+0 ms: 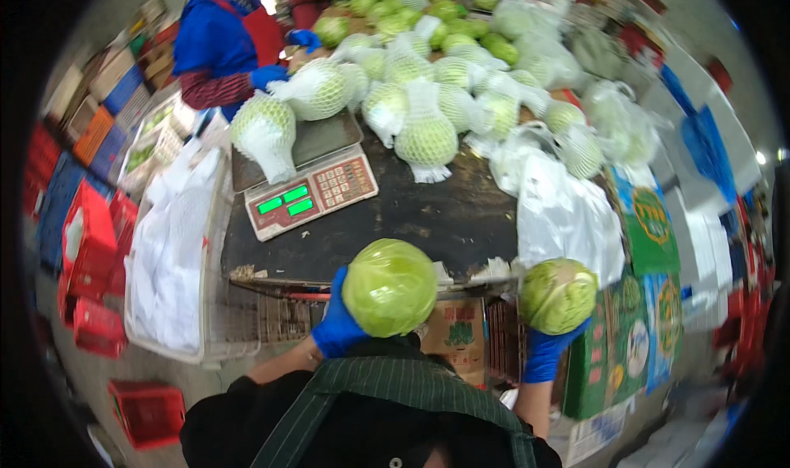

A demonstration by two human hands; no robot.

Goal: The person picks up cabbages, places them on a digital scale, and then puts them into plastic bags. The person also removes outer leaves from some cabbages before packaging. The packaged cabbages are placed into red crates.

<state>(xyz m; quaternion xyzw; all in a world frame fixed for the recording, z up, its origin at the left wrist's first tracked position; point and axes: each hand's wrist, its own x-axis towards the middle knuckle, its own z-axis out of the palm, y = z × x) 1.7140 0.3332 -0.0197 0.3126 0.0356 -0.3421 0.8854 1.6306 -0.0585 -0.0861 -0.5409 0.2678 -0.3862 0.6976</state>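
My left hand (336, 328), in a blue glove, is closed around the left side of a smooth pale green cabbage (390, 288), held just in front of the table edge. A second cabbage (559, 295), with loose, rougher outer leaves, rests in my gloved right hand (545, 351), which cups it from below. Most fingers of both hands are hidden behind the cabbages. Beyond them, on the dark table (395, 221), a cabbage in white foam netting (426, 135) stands among several other netted ones. Another netted cabbage (265, 135) lies on the weighing scale (313, 192).
White plastic bags (568, 217) drape over the table's right side, above green cartons (613, 344). At left, a crate (210, 303) holds white netting (169, 262); a red basket (148, 414) sits on the floor. Across the table, a person in blue sleeves (210, 48) stands near piled cabbages (395, 11).
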